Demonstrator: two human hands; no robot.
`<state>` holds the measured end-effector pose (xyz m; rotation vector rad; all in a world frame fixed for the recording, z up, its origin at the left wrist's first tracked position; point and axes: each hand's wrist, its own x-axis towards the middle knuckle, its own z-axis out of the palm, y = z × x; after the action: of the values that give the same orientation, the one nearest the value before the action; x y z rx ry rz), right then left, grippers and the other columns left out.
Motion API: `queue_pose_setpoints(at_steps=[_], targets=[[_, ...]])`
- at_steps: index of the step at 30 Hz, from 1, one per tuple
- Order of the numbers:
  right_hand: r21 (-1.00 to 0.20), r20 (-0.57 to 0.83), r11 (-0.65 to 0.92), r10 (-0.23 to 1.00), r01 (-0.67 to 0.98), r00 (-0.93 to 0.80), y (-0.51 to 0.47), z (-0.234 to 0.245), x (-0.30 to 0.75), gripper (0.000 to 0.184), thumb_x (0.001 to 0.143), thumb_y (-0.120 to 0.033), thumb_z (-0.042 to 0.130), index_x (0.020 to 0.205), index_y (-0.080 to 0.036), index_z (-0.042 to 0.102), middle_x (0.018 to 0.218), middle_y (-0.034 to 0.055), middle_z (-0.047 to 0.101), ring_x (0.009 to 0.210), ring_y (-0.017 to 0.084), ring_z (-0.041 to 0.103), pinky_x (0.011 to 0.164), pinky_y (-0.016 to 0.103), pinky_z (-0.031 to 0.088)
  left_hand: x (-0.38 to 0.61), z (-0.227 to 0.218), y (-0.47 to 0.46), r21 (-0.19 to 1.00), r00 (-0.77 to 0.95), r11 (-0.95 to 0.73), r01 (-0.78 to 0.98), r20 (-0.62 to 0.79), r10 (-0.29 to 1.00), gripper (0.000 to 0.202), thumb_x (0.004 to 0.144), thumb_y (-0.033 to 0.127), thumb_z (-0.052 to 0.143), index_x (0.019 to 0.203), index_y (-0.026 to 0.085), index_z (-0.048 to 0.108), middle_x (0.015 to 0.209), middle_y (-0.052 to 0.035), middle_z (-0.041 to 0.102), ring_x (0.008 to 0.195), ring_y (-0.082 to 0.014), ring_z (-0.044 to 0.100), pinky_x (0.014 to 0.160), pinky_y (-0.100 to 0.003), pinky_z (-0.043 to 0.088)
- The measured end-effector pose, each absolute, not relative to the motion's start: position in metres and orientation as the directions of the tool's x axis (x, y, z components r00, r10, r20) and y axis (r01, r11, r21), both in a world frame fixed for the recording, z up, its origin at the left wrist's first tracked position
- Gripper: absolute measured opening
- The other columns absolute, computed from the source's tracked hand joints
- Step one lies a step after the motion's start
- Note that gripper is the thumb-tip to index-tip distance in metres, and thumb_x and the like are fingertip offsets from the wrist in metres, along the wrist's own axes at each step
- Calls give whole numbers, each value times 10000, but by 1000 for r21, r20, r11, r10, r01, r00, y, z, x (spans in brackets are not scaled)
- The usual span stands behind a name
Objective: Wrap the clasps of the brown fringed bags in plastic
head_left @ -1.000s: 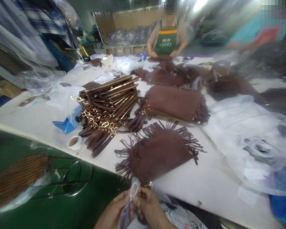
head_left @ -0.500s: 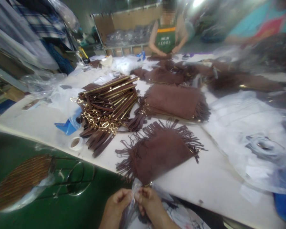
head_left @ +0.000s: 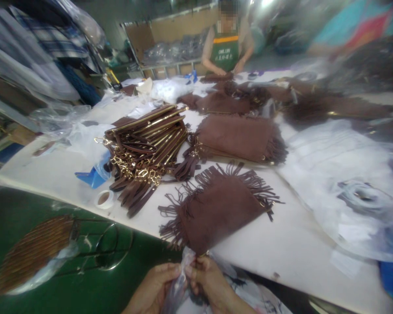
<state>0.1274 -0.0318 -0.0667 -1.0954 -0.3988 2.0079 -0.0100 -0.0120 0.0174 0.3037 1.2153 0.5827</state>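
Observation:
At the bottom edge, my left hand (head_left: 155,285) and my right hand (head_left: 207,280) pinch the mouth of a clear plastic bag (head_left: 180,283) between them, fingers closed on the film. Just beyond the hands, a brown suede fringed pouch (head_left: 216,207) lies flat on the white table (head_left: 291,253), its near corner hanging over the table edge and touching the bag. Behind it lies another fringed brown pouch (head_left: 237,137). To the left sits a stack of brown straps with gold bars and clasps (head_left: 146,148).
A tape roll (head_left: 104,199) and a blue item (head_left: 91,178) lie left of the straps. Clear plastic bags (head_left: 340,174) cover the table's right side. More brown pouches (head_left: 225,102) lie farther back, where a person in a green apron (head_left: 225,48) works. A wire stand (head_left: 98,248) is on the green floor.
The view has drifted slightly; my hands stay at the bag's mouth, working the film between the fingers. The pouch on the table has not moved.

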Motion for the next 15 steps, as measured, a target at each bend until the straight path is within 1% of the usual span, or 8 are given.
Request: queue_pose_setpoints(at_steps=[4,9,12,15], targets=[[-589,-555,-642,763,-491,-331,-32,-67,129,514,592,-537,814,793,-143,551,552,-36,563,395,50,431,408,195,302,-15,14,-14,518,171,821,-241,-810,561,274,643,306,837,711,78,703,670,-128,707,599,-189,649,606,-260,497],[-596,-539,-633,772,-495,-338,-33,-71,129,522,593,-566,802,780,-156,539,517,-44,537,401,61,423,413,201,305,-21,12,-7,491,213,858,-154,-831,514,274,672,310,800,759,73,692,711,-162,720,657,-247,688,611,-307,524],[-597,-548,-637,768,-487,-333,-33,-72,130,533,591,-570,801,789,-142,554,518,-42,535,398,56,414,412,200,297,-23,10,-1,485,259,871,-80,-833,488,200,717,267,726,757,76,685,729,-169,727,654,-244,691,620,-319,538],[-596,-563,-649,757,-472,-330,-32,-68,131,510,602,-541,801,789,-126,571,513,-45,528,407,56,417,422,200,302,-24,8,5,446,296,895,-5,-854,427,121,725,193,637,754,85,684,728,-157,727,645,-238,689,602,-316,543]])
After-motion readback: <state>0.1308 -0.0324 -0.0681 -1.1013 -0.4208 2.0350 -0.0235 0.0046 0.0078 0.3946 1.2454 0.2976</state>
